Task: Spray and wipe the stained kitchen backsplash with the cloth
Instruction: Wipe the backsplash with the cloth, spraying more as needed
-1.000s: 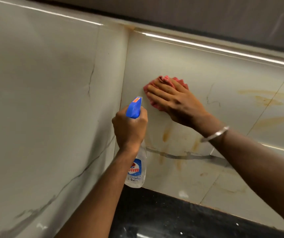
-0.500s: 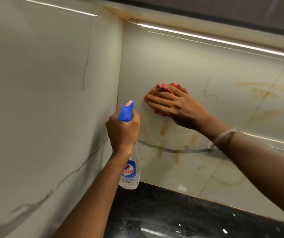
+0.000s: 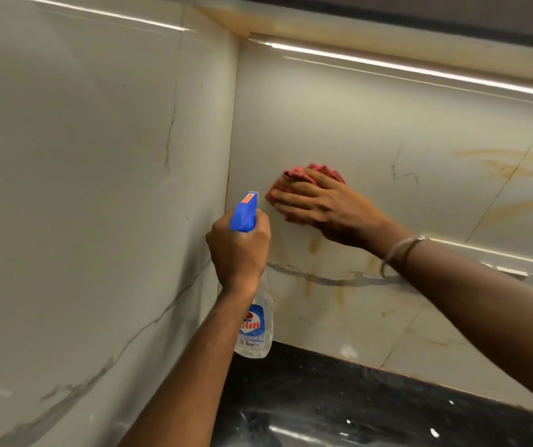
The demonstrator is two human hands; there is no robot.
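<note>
The cloth (image 3: 294, 175), a pink-red rag, is being pressed flat against the backsplash (image 3: 339, 124) by the right hand (image 3: 326, 206), whose fingers are being held extended and close together over the fabric, pointing toward the corner. Only the cloth's edges are being shown, above and to the left of the fingertips. A thin metal bangle (image 3: 399, 253) is being worn on the right wrist.

The spray bottle (image 3: 254, 324) is being gripped around its neck by the left hand (image 3: 237, 250), closed in a fist, with the blue trigger head (image 3: 244, 211) being aimed at the wall just left of the cloth. The clear body with its blue and red label is being held hanging below the fist, above the counter.

Brownish-orange stains (image 3: 315, 245) are being left showing on the tile just below the right hand, with more streaks (image 3: 497, 166) well to the right. A grey vein (image 3: 323, 279) is being seen running across the lower tiles. The dark speckled countertop (image 3: 371, 411) is being met by the backsplash at the bottom, and the pale side wall (image 3: 81, 204) is being joined at the corner.
</note>
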